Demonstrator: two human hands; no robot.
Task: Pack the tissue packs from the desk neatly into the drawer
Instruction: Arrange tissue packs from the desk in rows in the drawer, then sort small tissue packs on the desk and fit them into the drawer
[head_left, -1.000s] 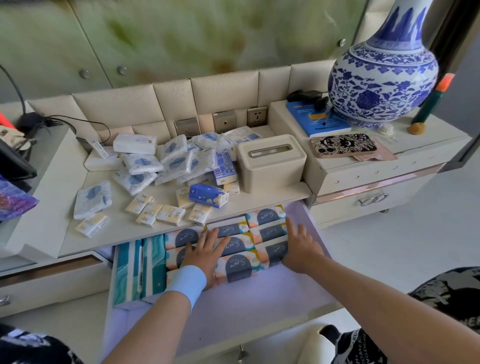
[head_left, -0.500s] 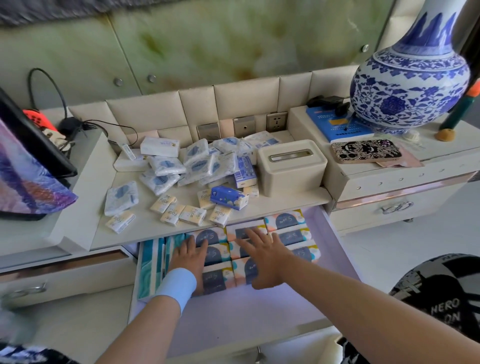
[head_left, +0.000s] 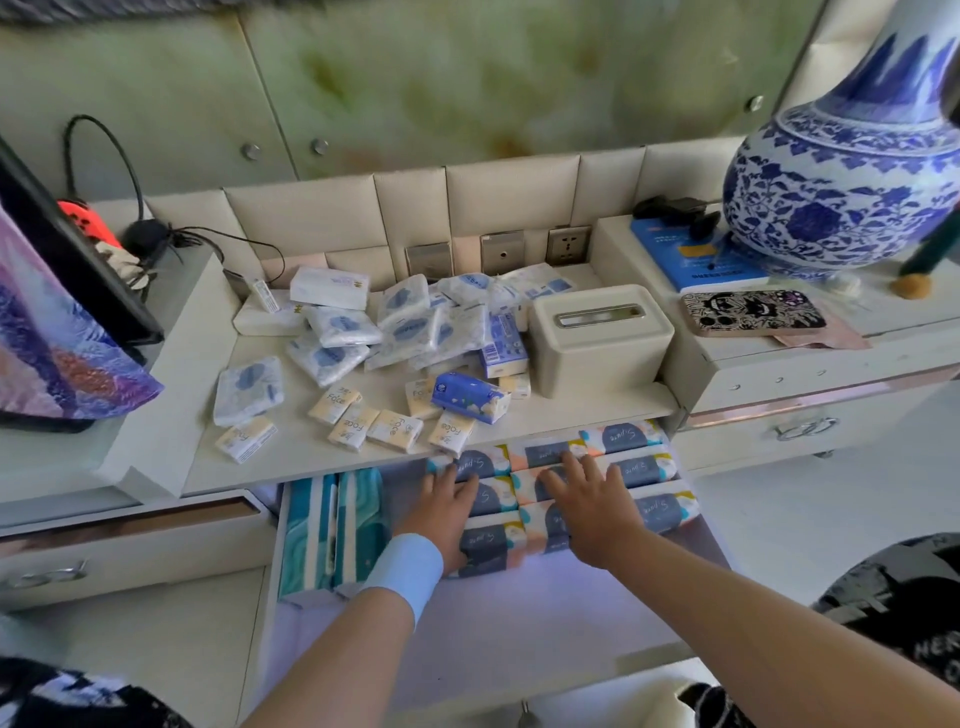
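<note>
The open drawer (head_left: 519, 639) holds rows of navy-and-peach tissue packs (head_left: 644, 470) at its back and two teal packs (head_left: 332, 525) standing at its left. My left hand (head_left: 441, 512) lies flat on the left packs of the rows, fingers straight. My right hand (head_left: 592, 506) presses flat on the middle packs, fingers spread. On the desk (head_left: 291, 457) above lie several white-and-blue soft packs (head_left: 249, 389), several small cream packs (head_left: 395, 430) and one blue pack (head_left: 470, 397).
A cream tissue box (head_left: 597, 338) stands at the desk's right. On the raised cabinet to the right are a blue-and-white vase (head_left: 841, 171), a blue book (head_left: 691, 254) and a patterned phone case (head_left: 753, 312). A screen (head_left: 57, 291) and cables occupy the left shelf.
My right hand moved from the right end of the pack rows to the middle. My left hand shifted slightly left. The view swung left.
</note>
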